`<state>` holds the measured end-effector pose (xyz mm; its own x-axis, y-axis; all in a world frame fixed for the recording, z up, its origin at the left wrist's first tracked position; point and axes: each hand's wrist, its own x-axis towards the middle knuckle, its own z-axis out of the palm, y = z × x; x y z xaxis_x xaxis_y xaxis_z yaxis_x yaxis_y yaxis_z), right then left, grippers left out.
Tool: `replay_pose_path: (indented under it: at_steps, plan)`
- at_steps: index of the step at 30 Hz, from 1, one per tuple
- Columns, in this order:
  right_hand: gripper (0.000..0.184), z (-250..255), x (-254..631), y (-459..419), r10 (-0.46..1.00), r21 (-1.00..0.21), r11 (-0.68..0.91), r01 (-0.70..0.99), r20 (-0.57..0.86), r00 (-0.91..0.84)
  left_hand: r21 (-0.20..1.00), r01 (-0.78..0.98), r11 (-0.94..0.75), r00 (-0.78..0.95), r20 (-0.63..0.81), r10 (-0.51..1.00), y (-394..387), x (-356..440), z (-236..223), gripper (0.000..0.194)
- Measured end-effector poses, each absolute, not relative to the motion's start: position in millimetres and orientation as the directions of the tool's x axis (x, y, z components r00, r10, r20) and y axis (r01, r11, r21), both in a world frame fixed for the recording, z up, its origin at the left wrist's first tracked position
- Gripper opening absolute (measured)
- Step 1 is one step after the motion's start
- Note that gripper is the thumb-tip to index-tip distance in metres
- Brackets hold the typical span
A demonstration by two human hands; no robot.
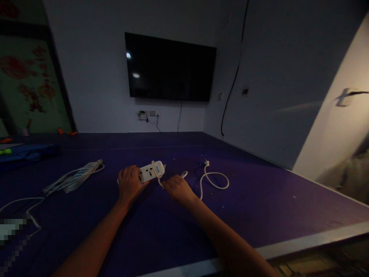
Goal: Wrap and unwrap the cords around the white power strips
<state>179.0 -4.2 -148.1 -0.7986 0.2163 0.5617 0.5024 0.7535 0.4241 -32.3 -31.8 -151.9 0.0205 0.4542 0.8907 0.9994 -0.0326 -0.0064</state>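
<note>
My left hand (129,184) is closed around the near end of a small white power strip (150,171), held just above a purple-covered surface (161,227). Its white cord (213,181) is looped once round the strip's far end. My right hand (178,188) pinches that cord close to the strip. From there the cord trails right in a loose loop on the surface and ends in a white plug (206,163).
A longer white power strip (77,177) with its cord lies on the surface to the left. A blue object (27,152) sits at the far left. A dark TV (170,69) hangs on the wall ahead, with a wall socket (147,114) below it.
</note>
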Motion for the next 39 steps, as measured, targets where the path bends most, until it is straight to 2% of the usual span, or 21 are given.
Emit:
replay_pose_path:
  at_steps: [6,10,13,22,26,30,36,39]
  plan:
    - [0.020,-151,180,-2,0.183,0.427,0.759,0.491,0.583,-0.791,-0.021,0.993,-0.114,0.064,0.920,0.388,-28,-34,-156,0.053]
    - [0.021,-150,181,-3,0.225,0.396,0.769,0.502,0.568,-0.791,0.054,0.997,-0.055,-0.021,0.874,0.485,-30,-30,-160,0.059]
    - [0.022,-149,181,-4,0.248,0.369,0.773,0.516,0.573,-0.781,0.063,0.996,-0.066,-0.016,0.834,0.552,-34,-28,-158,0.064]
    - [0.022,-147,179,-5,0.268,0.394,0.771,0.500,0.511,-0.817,-0.037,0.998,-0.048,0.059,0.732,0.678,-36,-20,-153,0.071]
    - [0.021,-148,178,-6,0.236,0.423,0.774,0.470,0.497,-0.835,-0.121,0.992,-0.034,0.106,0.656,0.747,-38,-13,-149,0.065]
    - [0.023,-152,179,-5,0.157,0.454,0.781,0.430,0.523,-0.838,-0.143,0.989,-0.037,0.115,0.592,0.798,-41,-6,-148,0.061]
    - [0.026,-152,181,-6,0.080,0.466,0.791,0.396,0.562,-0.823,-0.153,0.983,-0.106,0.173,0.545,0.821,-42,2,-152,0.067]
    - [0.022,-148,188,-4,0.135,0.391,0.786,0.478,0.647,-0.751,-0.142,0.971,-0.194,0.240,0.524,0.817,-41,2,-153,0.072]
